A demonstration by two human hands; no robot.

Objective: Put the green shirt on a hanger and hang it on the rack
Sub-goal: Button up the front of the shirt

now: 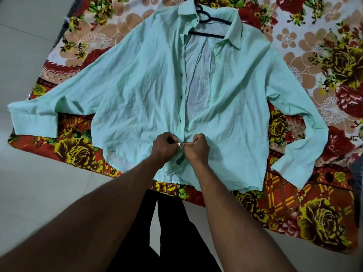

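green shirt [149, 91] lies flat, front up, sleeves spread, on floral blanket [314, 213]; dark hanger [208, 26] sits inside shirt's collar; left hand [166, 147] and right hand [196, 149] both curled, pinching shirt's placket edges near the hem; pale tiled floor [39, 183] beside the shirt's left sleeve

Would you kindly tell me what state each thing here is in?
shirt: spread flat on the blanket, front open above the hands.
hanger: lying inside the shirt's collar.
left hand: pinching the shirt's front edge.
right hand: pinching the facing front edge.
blanket: spread on the floor.
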